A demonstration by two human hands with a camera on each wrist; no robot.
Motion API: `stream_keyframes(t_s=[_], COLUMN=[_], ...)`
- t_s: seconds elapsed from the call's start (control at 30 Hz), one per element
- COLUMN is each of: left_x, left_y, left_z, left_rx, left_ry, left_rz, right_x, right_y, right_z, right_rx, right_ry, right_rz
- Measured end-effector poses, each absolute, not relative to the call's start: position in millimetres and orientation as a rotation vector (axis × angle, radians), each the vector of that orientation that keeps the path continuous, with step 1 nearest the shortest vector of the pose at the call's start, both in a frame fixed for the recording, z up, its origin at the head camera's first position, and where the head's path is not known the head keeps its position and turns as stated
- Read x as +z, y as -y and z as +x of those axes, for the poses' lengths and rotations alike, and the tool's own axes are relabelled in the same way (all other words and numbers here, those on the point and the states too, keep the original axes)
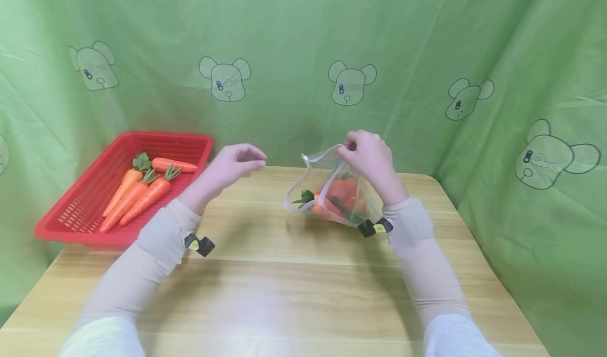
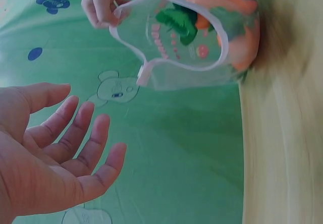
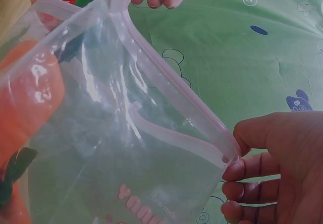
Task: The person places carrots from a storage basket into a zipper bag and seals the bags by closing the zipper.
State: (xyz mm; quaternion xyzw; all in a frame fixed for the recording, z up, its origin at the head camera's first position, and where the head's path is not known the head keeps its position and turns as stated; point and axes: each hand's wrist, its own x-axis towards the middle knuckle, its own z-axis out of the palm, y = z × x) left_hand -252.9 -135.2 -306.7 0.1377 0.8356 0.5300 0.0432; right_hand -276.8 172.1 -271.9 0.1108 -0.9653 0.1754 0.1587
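Note:
My right hand (image 1: 372, 154) pinches the upper edge of a clear zip bag (image 3: 166, 158) between thumb and forefinger. The bag's pale rim gapes toward the left, and its slider (image 2: 144, 75) sits at one corner of the mouth. Inside lie several orange carrots (image 3: 30, 88) with green tops, seen through the plastic. My left hand (image 1: 232, 163) hovers between the basket and the bag, holding nothing; in the left wrist view its fingers are spread and slightly bent, apart from the bag.
A red plastic basket (image 1: 61, 230) stands on the left of the wooden table (image 1: 265, 288), with several carrots (image 1: 128, 201) in it. Green curtain (image 1: 294, 25) printed with mouse heads hangs behind the table and along its sides.

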Motion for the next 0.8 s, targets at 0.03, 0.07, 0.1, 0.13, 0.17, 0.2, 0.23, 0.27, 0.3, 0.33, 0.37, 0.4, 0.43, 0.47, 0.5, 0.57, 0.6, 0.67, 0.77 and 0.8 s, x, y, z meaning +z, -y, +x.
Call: stream_keyframes(t_s=[0.03,0.07,0.1,0.13,0.17,0.2,0.23,0.27,0.3,0.33,0.37,0.4,0.43,0.47,0.5,0.57,0.6,0.67,0.77,0.8], left_x=[-305.8,-304.7,-303.8,-302.9,-302.1,-301.3,-300.2,-299.3,-298.7,-297.8,-297.2,-296.4,-295.1,-293.7,-292.5,-290.1,-288.9,-287.0,-285.8,-285.4], left_y=[138.0,140.9,144.1,147.3,150.9,154.6,158.4,162.5,166.9,171.3,175.8,180.0,184.1,187.8,191.3,197.2,200.0,205.0,212.7,215.3], left_z=[-253.3,-253.6,-254.2,-254.7,-255.3,-256.2,-256.9,-257.9,-259.3,-260.5,-262.2,-263.9,-265.2,-266.3,-267.6,-269.6,-270.5,-271.8,-273.8,-274.6], left_rx=[1.618,1.616,1.614,1.614,1.611,1.613,1.605,1.599,1.595,1.588,1.584,1.582,1.576,1.574,1.573,1.566,1.558,1.552,1.559,1.563], left_ry=[-2.561,-2.565,-2.571,-2.574,-2.579,-2.581,-2.594,-2.604,-2.617,-2.630,-2.643,-2.655,-2.666,-2.669,-2.674,-2.689,-2.697,-2.711,-2.738,-2.746], left_rz=[0.410,0.400,0.389,0.379,0.372,0.365,0.360,0.353,0.344,0.331,0.320,0.310,0.292,0.273,0.252,0.220,0.208,0.188,0.174,0.172], right_x=[-272.0,-272.1,-272.2,-272.4,-272.5,-272.5,-272.6,-272.7,-272.7,-272.7,-272.8,-272.8,-272.9,-273.0,-273.1,-273.4,-273.5,-273.8,-273.8,-273.7], right_y=[-172.1,-171.9,-171.9,-171.8,-171.7,-171.7,-171.6,-171.4,-171.2,-171.0,-170.8,-170.5,-170.2,-170.0,-169.9,-169.5,-169.3,-169.0,-168.2,-167.9], right_z=[-276.7,-276.8,-276.7,-276.8,-276.8,-276.7,-276.7,-276.7,-276.7,-276.9,-277.0,-277.2,-277.4,-277.6,-277.7,-277.9,-278.0,-278.0,-277.7,-277.6], right_rx=[0.502,0.503,0.504,0.505,0.506,0.507,0.508,0.509,0.511,0.512,0.513,0.515,0.517,0.520,0.520,0.521,0.522,0.523,0.517,0.513], right_ry=[2.759,2.758,2.758,2.758,2.758,2.758,2.758,2.758,2.759,2.759,2.761,2.762,2.763,2.764,2.765,2.769,2.771,2.775,2.777,2.776], right_rz=[0.317,0.317,0.317,0.318,0.319,0.320,0.320,0.319,0.319,0.319,0.318,0.318,0.317,0.318,0.319,0.319,0.319,0.318,0.316,0.316])
